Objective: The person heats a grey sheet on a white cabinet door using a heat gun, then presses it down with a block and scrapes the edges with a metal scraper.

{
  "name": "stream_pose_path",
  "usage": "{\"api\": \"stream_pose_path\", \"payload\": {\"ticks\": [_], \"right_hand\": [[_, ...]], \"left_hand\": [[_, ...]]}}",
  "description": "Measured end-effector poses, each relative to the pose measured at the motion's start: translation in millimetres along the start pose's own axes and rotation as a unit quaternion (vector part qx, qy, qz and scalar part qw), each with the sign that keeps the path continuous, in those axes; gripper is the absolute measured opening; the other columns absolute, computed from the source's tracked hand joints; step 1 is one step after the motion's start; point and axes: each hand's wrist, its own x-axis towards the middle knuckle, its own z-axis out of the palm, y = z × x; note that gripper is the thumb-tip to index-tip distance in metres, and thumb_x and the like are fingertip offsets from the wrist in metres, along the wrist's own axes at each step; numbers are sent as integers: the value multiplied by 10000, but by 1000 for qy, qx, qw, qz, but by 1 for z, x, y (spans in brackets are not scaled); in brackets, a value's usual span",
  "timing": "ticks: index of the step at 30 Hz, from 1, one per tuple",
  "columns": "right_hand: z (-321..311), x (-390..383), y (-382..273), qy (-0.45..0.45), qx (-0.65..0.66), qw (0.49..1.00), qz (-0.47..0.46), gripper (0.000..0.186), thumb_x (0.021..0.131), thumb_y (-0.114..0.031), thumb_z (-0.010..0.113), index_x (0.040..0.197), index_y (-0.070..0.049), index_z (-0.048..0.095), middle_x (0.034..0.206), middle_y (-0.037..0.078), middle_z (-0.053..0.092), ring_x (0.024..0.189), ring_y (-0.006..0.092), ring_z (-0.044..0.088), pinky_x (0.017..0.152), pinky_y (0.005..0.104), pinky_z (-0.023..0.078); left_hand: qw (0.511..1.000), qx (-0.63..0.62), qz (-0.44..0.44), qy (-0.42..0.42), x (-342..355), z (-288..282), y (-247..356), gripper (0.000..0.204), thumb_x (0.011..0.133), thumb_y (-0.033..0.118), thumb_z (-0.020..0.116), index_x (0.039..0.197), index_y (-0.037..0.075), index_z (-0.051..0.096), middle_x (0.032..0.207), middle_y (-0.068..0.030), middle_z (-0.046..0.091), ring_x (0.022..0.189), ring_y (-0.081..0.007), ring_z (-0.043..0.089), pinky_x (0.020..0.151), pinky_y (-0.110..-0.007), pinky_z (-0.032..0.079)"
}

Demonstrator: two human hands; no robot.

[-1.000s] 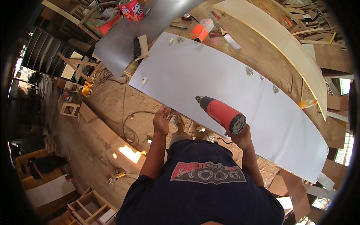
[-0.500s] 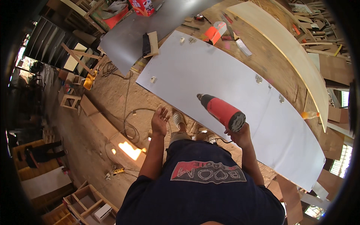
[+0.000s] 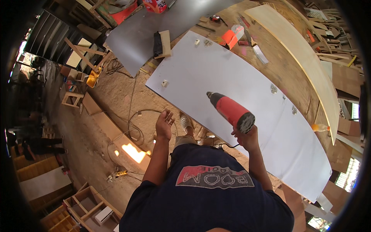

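Grasping the red and black power tool [image 3: 232,112], the right grip [image 3: 249,137] is closed beneath the rear of its body, with the handle mostly hidden by the fingers. From this grip the body extends forward and to the left, its metal nozzle pointing away from the person, above the white panel [image 3: 232,77]. A black cord [image 3: 232,146] runs out to the left, just below the right grip. Well apart from the tool, on its left, the left grip [image 3: 165,125] is empty, palm turned up and fingers loosely curled, near the panel's near edge.

The panel has a curved far edge and lies slantwise on the wooden surface [image 3: 284,63]. Metal hinges [image 3: 274,88] sit along that far edge, and a small white block [image 3: 165,83] sits near the left end. Beyond the panel are an orange box [image 3: 230,38], a tape measure [image 3: 215,17] and a long curved board [image 3: 305,58]. A bottle [image 3: 320,127] with orange contents lies between the board and the panel, toward the right. Farther left is a dark grey sheet [image 3: 131,46]. Below, a shoe [image 3: 186,123] shows on the dusty floor [image 3: 116,87], beside the panel's near edge.
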Motion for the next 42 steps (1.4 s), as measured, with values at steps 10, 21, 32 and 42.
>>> {"api": "stream_pose_path", "payload": {"ticks": [10, 21, 32, 42], "right_hand": [[26, 29, -9, 2, 41, 999, 13, 56, 932, -25, 737, 979, 5, 739, 821, 79, 761, 598, 87, 639, 505, 245, 501], [56, 45, -30, -51, 20, 998, 28, 121, 912, 10, 738, 1030, 29, 757, 911, 88, 784, 810, 150, 737, 726, 316, 603], [89, 69, -56, 18, 28, 999, 22, 138, 878, 25, 680, 998, 25, 748, 848, 91, 778, 766, 167, 745, 664, 309, 597], [57, -12, -43, 78, 22, 994, 77, 203, 833, 75, 672, 1016, 42, 752, 919, 85, 786, 852, 118, 721, 729, 299, 588]], "left_hand": [[1000, -7, -8, -6, 36, -7, 17, 554, 1040, 368, 622, 1484, 44, 550, 1371, -76, 625, 1318, -262, 574, 1094, -475, 420], [996, 22, 37, 84, 96, -3, 49, 386, 1005, 281, 687, 1321, 69, 620, 1219, -51, 660, 1139, -202, 658, 954, -373, 494], [979, 113, 124, 118, 139, -4, 93, 333, 993, 193, 711, 1271, 32, 626, 1118, -57, 666, 1048, -164, 647, 896, -312, 502], [868, 380, 315, -61, 156, 52, 85, 233, 989, 89, 690, 1212, 28, 662, 1167, -66, 676, 1078, -177, 630, 934, -343, 492]]}}
